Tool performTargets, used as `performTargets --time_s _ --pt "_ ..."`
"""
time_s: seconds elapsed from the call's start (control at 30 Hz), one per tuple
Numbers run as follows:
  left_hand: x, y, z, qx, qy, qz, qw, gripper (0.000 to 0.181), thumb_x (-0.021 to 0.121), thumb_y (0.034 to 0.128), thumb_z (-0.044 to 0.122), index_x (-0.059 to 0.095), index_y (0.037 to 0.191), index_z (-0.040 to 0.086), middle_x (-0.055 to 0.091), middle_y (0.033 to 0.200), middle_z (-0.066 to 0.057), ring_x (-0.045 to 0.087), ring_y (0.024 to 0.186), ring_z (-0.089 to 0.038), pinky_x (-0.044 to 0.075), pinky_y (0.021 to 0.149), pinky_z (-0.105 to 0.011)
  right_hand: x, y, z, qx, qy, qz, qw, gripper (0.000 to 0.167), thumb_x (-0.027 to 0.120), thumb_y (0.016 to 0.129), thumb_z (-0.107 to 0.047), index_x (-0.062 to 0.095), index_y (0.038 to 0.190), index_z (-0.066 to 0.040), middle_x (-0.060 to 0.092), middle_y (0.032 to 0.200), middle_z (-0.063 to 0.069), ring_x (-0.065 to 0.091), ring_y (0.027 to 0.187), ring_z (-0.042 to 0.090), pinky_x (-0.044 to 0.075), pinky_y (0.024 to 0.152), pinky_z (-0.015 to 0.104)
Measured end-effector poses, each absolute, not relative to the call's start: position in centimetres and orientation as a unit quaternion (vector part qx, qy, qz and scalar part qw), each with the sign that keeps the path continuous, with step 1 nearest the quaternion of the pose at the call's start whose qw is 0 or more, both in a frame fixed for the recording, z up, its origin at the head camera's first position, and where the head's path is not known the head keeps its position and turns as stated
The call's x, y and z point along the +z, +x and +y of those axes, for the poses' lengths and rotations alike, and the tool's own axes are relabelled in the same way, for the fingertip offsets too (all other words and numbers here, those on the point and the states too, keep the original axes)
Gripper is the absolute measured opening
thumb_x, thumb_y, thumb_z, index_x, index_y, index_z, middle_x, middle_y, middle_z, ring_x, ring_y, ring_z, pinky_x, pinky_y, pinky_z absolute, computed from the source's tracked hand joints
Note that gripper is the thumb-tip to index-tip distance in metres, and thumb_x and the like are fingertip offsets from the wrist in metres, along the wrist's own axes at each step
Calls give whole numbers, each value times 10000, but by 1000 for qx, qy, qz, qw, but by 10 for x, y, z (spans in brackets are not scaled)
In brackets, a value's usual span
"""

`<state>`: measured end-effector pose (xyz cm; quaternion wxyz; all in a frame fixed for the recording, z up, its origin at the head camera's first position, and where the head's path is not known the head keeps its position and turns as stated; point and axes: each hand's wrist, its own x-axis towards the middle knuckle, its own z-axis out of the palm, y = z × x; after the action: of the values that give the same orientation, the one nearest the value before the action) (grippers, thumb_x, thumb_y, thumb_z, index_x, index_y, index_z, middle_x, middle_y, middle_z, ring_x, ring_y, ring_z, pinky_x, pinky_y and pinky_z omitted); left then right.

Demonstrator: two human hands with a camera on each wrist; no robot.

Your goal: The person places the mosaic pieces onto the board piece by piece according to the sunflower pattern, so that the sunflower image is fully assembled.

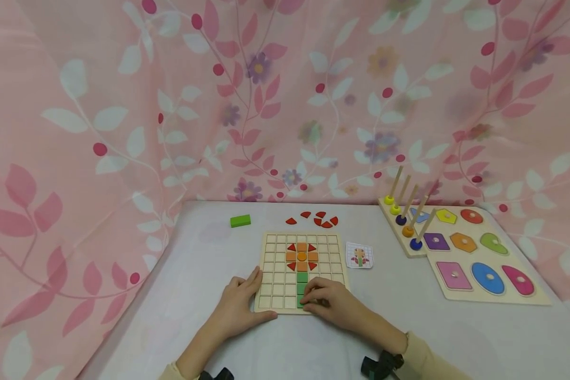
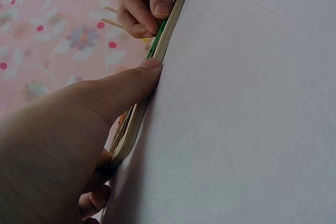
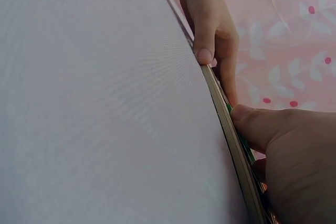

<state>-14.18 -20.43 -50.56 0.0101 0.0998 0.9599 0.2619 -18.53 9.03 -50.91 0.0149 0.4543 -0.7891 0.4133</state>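
Note:
A wooden grid board (image 1: pixel 272 301) lies flat, with orange squares, an orange disc (image 1: pixel 302 256) and red wedges in its upper middle. Below them runs a column of green squares (image 1: pixel 302 276). My left hand (image 1: pixel 237 306) spans the near left corner, its thumb on the front edge and straight fingers along the left side. With curled fingers my right hand (image 1: pixel 337 305) pinches the lowest green square (image 1: pixel 300 303) at the column's end. In the left wrist view, green (image 2: pixel 153 50) shows by the right hand's fingertips; the square's far part is hidden.
A green block (image 1: pixel 240 220) and several loose red wedges (image 1: pixel 326 225) lie behind the board. Right of it is a pattern card (image 1: pixel 359 255). Farther right stand a peg stand (image 1: pixel 393 224) with coloured beads and a shape puzzle board (image 1: pixel 496 295). A floral curtain (image 1: pixel 285 105) hangs behind.

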Motion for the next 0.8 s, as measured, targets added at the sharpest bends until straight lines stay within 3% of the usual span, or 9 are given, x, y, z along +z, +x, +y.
performTargets --time_s 0.5,0.8 --pt "-505 -141 -204 261 104 960 7 1144 838 761 716 440 1607 56 353 1715 -64 424 1084 -140 416 916 -384 -508 -185 90 428 441 -789 18 86 825 944 -154 839 1028 -162 712 1041 -67 602 868 56 509 705 199" --pt "-505 -142 -204 265 105 958 12 1127 864 772 660 431 1606 38 344 1718 -76 427 1087 -158 406 923 -397 -491 -201 101 442 365 -819 22 135 827 945 -163 807 1077 -142 678 933 -119 561 768 105 472 650 229"
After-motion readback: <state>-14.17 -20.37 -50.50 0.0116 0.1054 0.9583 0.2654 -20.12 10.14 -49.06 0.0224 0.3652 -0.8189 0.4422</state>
